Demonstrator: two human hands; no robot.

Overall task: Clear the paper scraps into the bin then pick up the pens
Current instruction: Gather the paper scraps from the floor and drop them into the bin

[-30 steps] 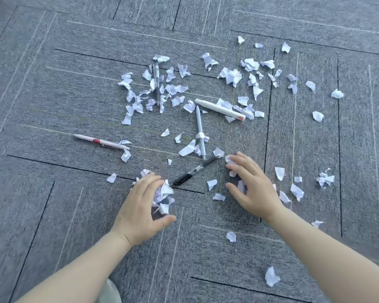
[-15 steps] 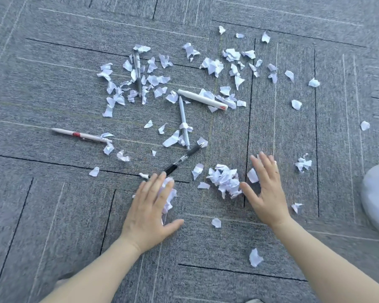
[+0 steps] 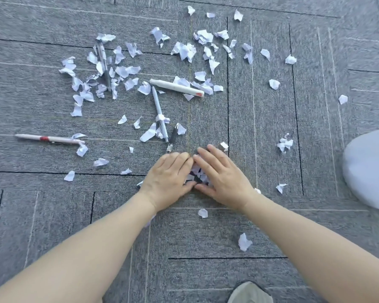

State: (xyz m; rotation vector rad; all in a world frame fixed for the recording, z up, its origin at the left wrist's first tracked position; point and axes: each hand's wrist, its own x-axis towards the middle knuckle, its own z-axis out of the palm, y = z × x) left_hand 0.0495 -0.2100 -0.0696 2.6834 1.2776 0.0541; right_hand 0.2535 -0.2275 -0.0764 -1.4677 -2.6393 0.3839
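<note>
White paper scraps [image 3: 123, 71] lie scattered over the grey carpet. My left hand [image 3: 169, 178] and my right hand [image 3: 222, 176] lie side by side, fingertips almost touching, fingers fairly straight, pressing a small heap of scraps [image 3: 195, 174] between them. A black pen [image 3: 173, 136] lies just beyond my left fingertips. Further out lie a pale blue pen [image 3: 160, 114], a white marker with a red end [image 3: 176, 88], a pink pen with a red band [image 3: 48, 139] at the left, and a clear pen [image 3: 103, 62] half buried in scraps.
A pale rounded object [image 3: 370, 171] juts in at the right edge; I cannot tell whether it is the bin. The toe of a shoe [image 3: 249, 291] shows at the bottom. Loose scraps [image 3: 244, 241] lie near my right forearm.
Both hands have swept inward and met, pushing the two small heaps into one between them. The black pen has been turned more upright and nudged away.
</note>
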